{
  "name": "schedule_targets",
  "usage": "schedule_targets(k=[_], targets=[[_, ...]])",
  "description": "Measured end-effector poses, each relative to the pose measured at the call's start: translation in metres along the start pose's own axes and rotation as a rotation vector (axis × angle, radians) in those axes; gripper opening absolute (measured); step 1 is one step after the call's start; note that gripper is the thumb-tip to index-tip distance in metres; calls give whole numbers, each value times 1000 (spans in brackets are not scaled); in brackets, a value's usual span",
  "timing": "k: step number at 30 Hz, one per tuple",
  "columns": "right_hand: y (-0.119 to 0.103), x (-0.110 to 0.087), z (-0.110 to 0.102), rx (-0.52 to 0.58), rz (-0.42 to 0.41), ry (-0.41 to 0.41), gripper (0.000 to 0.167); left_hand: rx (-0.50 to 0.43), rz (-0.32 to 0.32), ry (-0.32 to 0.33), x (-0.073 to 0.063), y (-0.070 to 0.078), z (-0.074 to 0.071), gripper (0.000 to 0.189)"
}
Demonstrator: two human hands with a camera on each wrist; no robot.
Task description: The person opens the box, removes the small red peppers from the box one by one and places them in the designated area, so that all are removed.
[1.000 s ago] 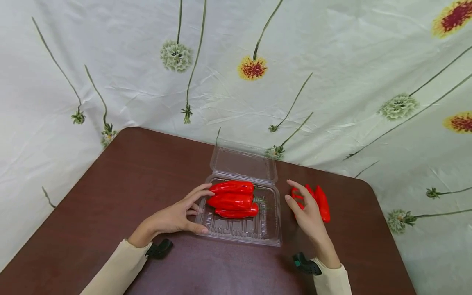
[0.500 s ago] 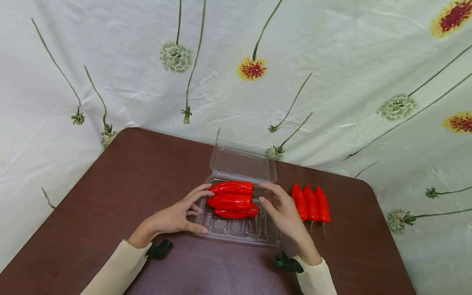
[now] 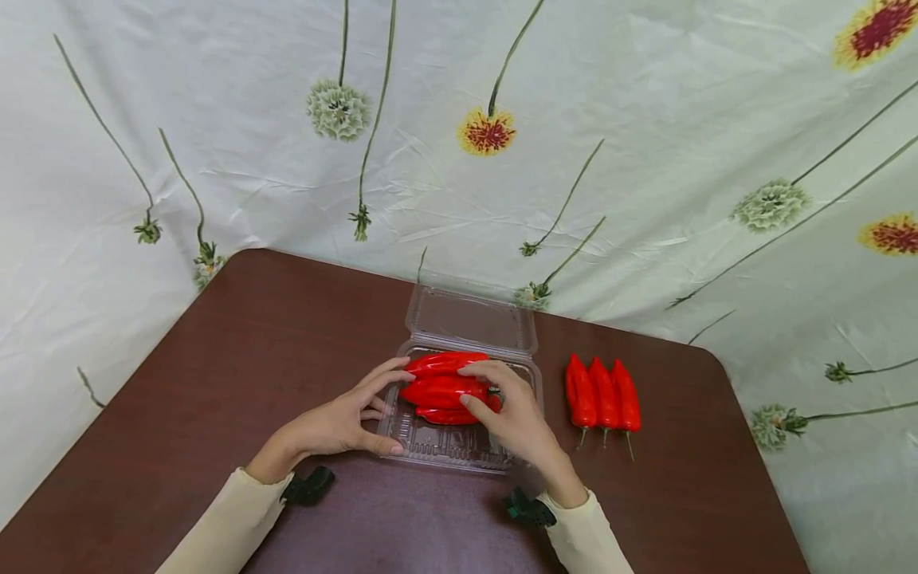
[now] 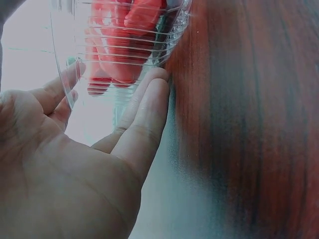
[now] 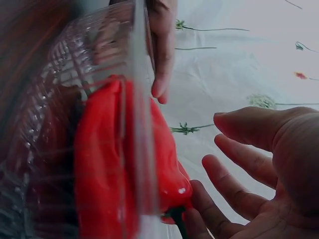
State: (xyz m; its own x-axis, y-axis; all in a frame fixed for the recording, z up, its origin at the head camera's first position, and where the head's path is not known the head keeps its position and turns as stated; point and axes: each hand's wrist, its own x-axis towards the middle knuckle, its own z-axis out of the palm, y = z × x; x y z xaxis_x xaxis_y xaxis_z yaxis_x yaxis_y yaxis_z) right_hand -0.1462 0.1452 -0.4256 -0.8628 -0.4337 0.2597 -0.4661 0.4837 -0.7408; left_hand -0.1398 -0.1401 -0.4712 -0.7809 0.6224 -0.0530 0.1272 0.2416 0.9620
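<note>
Red peppers [image 3: 439, 391] lie stacked in a clear plastic clamshell container [image 3: 459, 461], whose lid [image 3: 470, 316] is folded back. My left hand [image 3: 333, 424] rests at the container's left side, thumb at the front corner and fingertips at the back. In the left wrist view its straight fingers [image 4: 142, 124] lie along the ribbed wall. My right hand [image 3: 518, 416] is over the container's right part, thumb and fingers spread across the stem ends, partly hiding them. In the right wrist view its fingers [image 5: 234, 191] are apart, close to a pepper [image 5: 102, 164] and its green stem.
To the right of the container, three red peppers [image 3: 605, 397] lie side by side with stems toward me. The brown table [image 3: 301, 319] ends at the back against a white floral cloth [image 3: 430, 159]. Each wrist wears a black band [image 3: 529, 508].
My right hand has moved left, from over the loose peppers to over the peppers in the container, uncovering the three loose ones. My left hand has stayed at the container's side.
</note>
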Motion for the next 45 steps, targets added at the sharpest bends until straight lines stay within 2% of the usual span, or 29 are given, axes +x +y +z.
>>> schedule_targets(k=[7,18,38,45], targets=[[2,3,13,-98,-46,1,33,-5,0,2,-1,-1,2,90],[4,3,22,-204,-46,-17,35,-10,4,5,0,-1,1,90],[5,2,24,-239,-48,-64,37,-14,-9,2,0,0,-1,93],[6,1,20,-203,-5,-107,39,0,-12,11,-1,1,1,96]])
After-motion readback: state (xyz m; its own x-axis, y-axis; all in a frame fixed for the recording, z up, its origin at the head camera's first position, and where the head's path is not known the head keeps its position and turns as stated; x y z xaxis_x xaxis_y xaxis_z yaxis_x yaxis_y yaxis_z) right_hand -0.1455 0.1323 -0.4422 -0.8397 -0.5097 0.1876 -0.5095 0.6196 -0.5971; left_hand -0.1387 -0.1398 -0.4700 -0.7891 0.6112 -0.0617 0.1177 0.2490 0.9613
